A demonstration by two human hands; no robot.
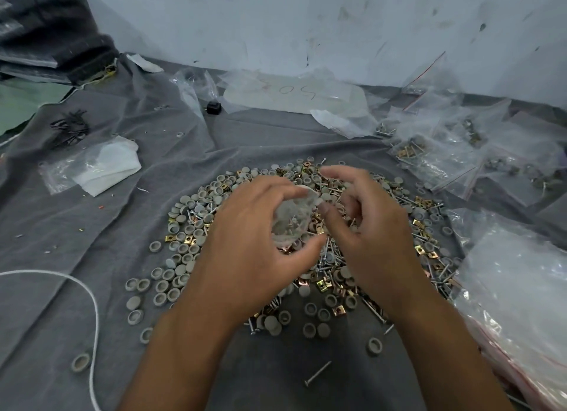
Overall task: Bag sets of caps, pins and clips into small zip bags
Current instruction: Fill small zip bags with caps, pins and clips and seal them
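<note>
A: What do the two hands do?

B: The left hand [245, 241] holds a small clear zip bag [293, 220], fingers and thumb curled round it, above the middle of a grey cloth [76, 241]. A few pins and other small parts show through the plastic, though it is too blurred to count them. The right hand [368, 226] is just beside it, fingers loosely curled toward the bag's mouth; whether it pinches a part or the bag's edge, I cannot tell.

A: And under the hands?

B: A wide heap of parts [196, 226] lies on the middle of the cloth: round grey caps, thin metal pins and small brass-coloured square clips, all mixed. Loose caps trail toward the near edge, and a single pin [317, 373] lies apart from the heap, near that edge.

A: What else is on the cloth?

B: Filled zip bags [445, 162] with red strips lie in a pile at the far right corner. A stack of clear bags [521, 288] rests along the right edge. A folded white cloth in a clear bag [104, 165] sits toward the left edge, with a bundle of black ties [69, 128] beyond it. A white cord [89, 294] curves across the near left corner.
</note>
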